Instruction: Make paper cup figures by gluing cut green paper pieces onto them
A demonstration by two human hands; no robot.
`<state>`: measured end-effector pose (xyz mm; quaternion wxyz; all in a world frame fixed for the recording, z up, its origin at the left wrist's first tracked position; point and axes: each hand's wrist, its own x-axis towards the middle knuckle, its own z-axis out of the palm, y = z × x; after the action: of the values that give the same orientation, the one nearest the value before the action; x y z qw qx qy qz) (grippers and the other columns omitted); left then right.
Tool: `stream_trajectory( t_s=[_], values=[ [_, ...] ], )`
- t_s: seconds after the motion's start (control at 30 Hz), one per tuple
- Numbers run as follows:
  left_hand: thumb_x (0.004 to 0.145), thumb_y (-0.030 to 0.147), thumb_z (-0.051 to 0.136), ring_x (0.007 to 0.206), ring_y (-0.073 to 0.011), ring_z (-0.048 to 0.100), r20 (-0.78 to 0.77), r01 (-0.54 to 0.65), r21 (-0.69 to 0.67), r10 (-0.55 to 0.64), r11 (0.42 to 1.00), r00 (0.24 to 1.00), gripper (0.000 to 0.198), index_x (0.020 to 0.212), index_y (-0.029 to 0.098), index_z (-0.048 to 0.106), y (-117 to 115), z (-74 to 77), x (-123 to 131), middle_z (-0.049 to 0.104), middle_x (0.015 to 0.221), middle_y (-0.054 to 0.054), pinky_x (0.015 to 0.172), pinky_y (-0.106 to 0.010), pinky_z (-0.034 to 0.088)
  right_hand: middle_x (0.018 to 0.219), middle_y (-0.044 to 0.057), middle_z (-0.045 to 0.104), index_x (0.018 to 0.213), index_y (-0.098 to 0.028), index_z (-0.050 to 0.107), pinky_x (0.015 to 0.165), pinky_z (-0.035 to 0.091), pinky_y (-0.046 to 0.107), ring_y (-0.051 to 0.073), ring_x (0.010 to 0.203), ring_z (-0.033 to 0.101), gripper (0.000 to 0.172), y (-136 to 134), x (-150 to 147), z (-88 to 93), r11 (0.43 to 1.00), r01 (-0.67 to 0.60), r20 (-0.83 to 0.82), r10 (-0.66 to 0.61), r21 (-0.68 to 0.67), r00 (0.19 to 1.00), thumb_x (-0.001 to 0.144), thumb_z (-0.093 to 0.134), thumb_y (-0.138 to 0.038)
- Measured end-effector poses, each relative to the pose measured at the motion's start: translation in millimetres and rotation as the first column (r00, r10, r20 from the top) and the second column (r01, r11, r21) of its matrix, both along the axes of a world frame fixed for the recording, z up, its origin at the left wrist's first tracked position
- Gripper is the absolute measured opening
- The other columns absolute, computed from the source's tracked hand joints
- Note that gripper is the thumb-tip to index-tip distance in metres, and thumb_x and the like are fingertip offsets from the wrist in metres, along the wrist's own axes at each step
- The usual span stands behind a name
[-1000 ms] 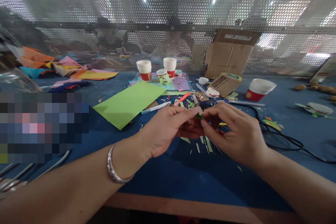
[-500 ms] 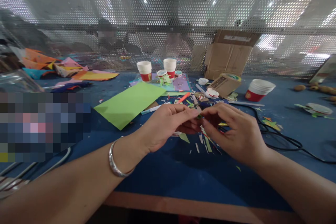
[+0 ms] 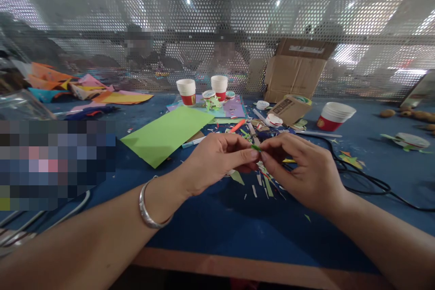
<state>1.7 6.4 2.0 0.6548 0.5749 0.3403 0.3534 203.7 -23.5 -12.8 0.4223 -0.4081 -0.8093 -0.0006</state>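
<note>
Between the fingertips of both hands is a small green piece (image 3: 256, 148), mostly covered by the fingers; it looks like paper. My left hand (image 3: 226, 158), below a silver bangle (image 3: 147, 206), pinches its left end with thumb and forefinger. My right hand (image 3: 302, 165) pinches the other end, its fingertips almost touching the left ones. Beneath and behind the hands lie cut paper scraps (image 3: 267, 186) in white and green. A sheet of light green paper (image 3: 170, 133) lies to the left of them, with a pale blue pen (image 3: 193, 142) close to my left hand.
Stacked paper cups (image 3: 186, 92) stand at the back, with more cups (image 3: 336, 116) at the right. An opened cardboard box (image 3: 295, 72) leans on the perforated screen. A black cable (image 3: 370, 186) runs along the right. Paper turtles (image 3: 411, 141) and coloured paper (image 3: 122, 97) lie about.
My left thumb has shifted slightly, and more of the green piece shows between the fingertips. Both hands stay in nearly the same place.
</note>
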Motion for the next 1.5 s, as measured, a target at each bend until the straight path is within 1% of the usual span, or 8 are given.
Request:
stream_trajectory(
  t_s=[0.2, 0.37, 0.5, 0.63, 0.9, 1.1, 1.33, 1.5],
  values=[
    [0.083, 0.025, 0.078, 0.076, -0.0127, 0.073, -0.073, -0.026, 0.041, 0.029, 0.999, 0.997, 0.014, 0.085, 0.013, 0.072, 1, -0.6, 2, 0.075, 0.078, -0.003, 0.077, -0.024, 0.058, 0.078, -0.002, 0.067, 0.095, -0.020, 0.068, 0.064, 0.048, 0.023, 0.011, 0.068, 0.063, 0.004, 1, -2, -1.6, 0.999, -0.007, -0.037, 0.005, -0.038, 0.999, 0.093, 0.066, -0.017],
    [0.087, 0.024, 0.073, 0.074, -0.0132, 0.073, -0.150, -0.044, 0.074, 0.055, 0.996, 0.987, 0.012, 0.081, 0.014, 0.068, -1, 1.6, 2, 0.075, 0.076, -0.003, 0.071, -0.024, 0.057, 0.077, -0.003, 0.066, 0.092, -0.020, 0.068, 0.064, 0.047, 0.022, 0.010, 0.067, 0.061, 0.005, 1, -3, -2.2, 0.996, 0.004, -0.080, -0.012, -0.092, 0.997, 0.093, 0.065, -0.018],
    [0.087, 0.028, 0.071, 0.077, -0.0164, 0.074, -0.238, -0.010, 0.239, 0.068, 0.971, 0.969, 0.014, 0.082, 0.015, 0.069, -1, -0.6, -1, 0.076, 0.079, -0.005, 0.066, -0.024, 0.056, 0.076, -0.003, 0.067, 0.090, -0.020, 0.070, 0.064, 0.047, 0.022, 0.010, 0.065, 0.060, 0.007, 0, -4, -1.6, 0.990, 0.005, -0.116, -0.021, -0.139, 0.993, 0.094, 0.063, -0.019],
    [0.086, 0.028, 0.070, 0.075, -0.0178, 0.073, -0.261, 0.007, 0.365, 0.096, 0.931, 0.961, 0.013, 0.082, 0.015, 0.071, -1, -3.9, -3, 0.076, 0.079, -0.006, 0.067, -0.028, 0.058, 0.074, -0.002, 0.068, 0.090, -0.020, 0.071, 0.062, 0.047, 0.022, 0.010, 0.064, 0.059, 0.009, 0, -5, -0.4, 0.980, 0.015, -0.142, -0.044, -0.197, 0.989, 0.093, 0.062, -0.019],
    [0.085, 0.027, 0.072, 0.075, -0.0158, 0.069, -0.311, 0.097, 0.369, 0.025, 0.924, 0.950, 0.012, 0.085, 0.015, 0.074, -3, -1.3, -7, 0.077, 0.082, -0.005, 0.071, -0.028, 0.057, 0.066, -0.004, 0.062, 0.082, -0.021, 0.067, 0.057, 0.043, 0.022, 0.010, 0.059, 0.054, 0.011, 0, -6, 3.0, 0.972, -0.002, -0.152, -0.034, -0.233, 0.988, 0.090, 0.061, -0.018],
    [0.089, 0.042, 0.071, 0.067, -0.0136, 0.064, -0.335, 0.028, 0.367, 0.103, 0.930, 0.937, 0.028, 0.086, 0.014, 0.074, 0, 2.0, -9, 0.072, 0.075, -0.004, 0.060, -0.024, 0.051, 0.066, -0.005, 0.059, 0.079, -0.021, 0.066, 0.057, 0.042, 0.021, 0.009, 0.059, 0.053, 0.012, 1, -6, 0.6, 0.977, -0.022, -0.123, -0.005, -0.211, 0.992, 0.088, 0.061, -0.015],
    [0.088, 0.029, 0.072, 0.067, -0.0125, 0.063, -0.344, 0.040, 0.448, 0.131, 0.893, 0.930, 0.018, 0.079, 0.014, 0.074, -3, 1.9, -5, 0.072, 0.073, -0.003, 0.060, -0.023, 0.050, 0.067, -0.005, 0.061, 0.081, -0.021, 0.067, 0.058, 0.043, 0.021, 0.010, 0.060, 0.055, 0.011, 0, -6, -0.2, 0.975, -0.014, -0.106, -0.010, -0.221, 0.994, 0.089, 0.061, -0.016],
    [0.088, 0.037, 0.072, 0.064, -0.0115, 0.061, -0.307, -0.009, 0.427, 0.155, 0.904, 0.939, 0.025, 0.076, 0.015, 0.074, -1, 0.4, -6, 0.071, 0.070, -0.003, 0.058, -0.022, 0.050, 0.063, -0.005, 0.060, 0.085, -0.020, 0.070, 0.050, 0.039, 0.022, 0.009, 0.053, 0.052, 0.011, 2, -7, 0.4, 0.957, 0.008, -0.155, -0.056, -0.291, 0.986, 0.093, 0.062, -0.024]
  ],
)
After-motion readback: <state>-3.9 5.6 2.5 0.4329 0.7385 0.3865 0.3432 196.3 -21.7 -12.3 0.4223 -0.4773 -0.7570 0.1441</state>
